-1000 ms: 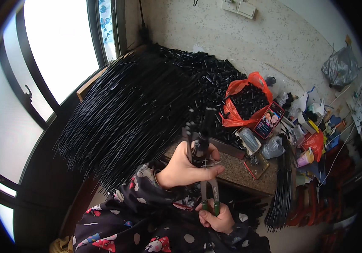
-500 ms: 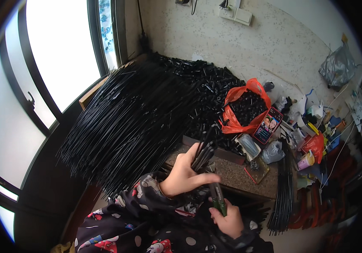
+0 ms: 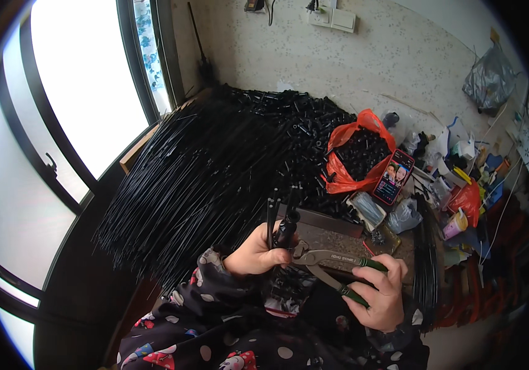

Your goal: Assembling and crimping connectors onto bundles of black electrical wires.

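Note:
Thin black rods (image 3: 270, 216) and a short black tube with an open top (image 3: 286, 229) stand upright in my left hand (image 3: 252, 254), whose fingers are closed round them. My right hand (image 3: 383, 296) grips pliers (image 3: 325, 255) with green handles, and the handles are spread apart. The jaws of the pliers are right beside the tube, close to my left thumb; whether they touch it I cannot tell. Beyond my left hand lies a large heap of long thin black rods (image 3: 172, 191).
Short black tubes (image 3: 304, 126) are piled at the back. A red plastic bag (image 3: 344, 176) holds more of them. A phone (image 3: 394, 177) leans beside the bag. Further right are a clear bag (image 3: 404, 216), a cup (image 3: 454, 226), clutter and a hanging rod bundle (image 3: 425, 265).
The pliers have swung up and leftward to the tube, and their handles have spread. My right hand has moved up and right. The bundle in my left hand now stands more upright.

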Action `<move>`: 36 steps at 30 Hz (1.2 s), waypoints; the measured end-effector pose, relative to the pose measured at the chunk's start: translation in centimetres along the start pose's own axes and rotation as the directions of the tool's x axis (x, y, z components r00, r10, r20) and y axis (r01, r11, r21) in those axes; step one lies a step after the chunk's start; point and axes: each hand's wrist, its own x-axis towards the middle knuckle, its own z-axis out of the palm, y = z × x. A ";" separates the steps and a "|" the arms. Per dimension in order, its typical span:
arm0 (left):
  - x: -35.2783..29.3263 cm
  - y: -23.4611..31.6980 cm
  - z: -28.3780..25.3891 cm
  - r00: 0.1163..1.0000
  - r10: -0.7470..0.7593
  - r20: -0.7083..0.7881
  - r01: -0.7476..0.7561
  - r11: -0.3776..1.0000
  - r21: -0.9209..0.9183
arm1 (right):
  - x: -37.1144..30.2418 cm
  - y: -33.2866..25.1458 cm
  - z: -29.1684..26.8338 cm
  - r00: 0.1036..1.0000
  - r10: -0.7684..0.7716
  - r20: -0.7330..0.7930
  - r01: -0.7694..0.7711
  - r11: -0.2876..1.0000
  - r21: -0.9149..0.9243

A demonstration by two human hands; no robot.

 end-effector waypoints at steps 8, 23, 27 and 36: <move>0.2 -0.2 1.6 0.997 0.071 -0.014 -0.072 0.987 -0.142 | -1.7 1.5 1.7 1.000 0.001 0.025 -0.012 0.891 0.454; 0.3 0.6 2.2 0.932 0.118 -0.342 -0.022 0.962 0.272 | -2.1 0.0 1.4 0.994 -0.098 -0.056 0.057 0.868 -0.493; 0.4 0.5 1.9 0.931 0.168 -0.323 -0.046 0.935 0.352 | -1.6 -0.7 1.3 0.996 0.012 -0.090 -0.052 0.890 -0.452; -0.1 0.2 2.0 0.912 0.206 -0.355 -0.072 0.932 0.356 | -1.4 0.2 1.0 0.989 0.110 -0.099 -0.111 0.994 -0.008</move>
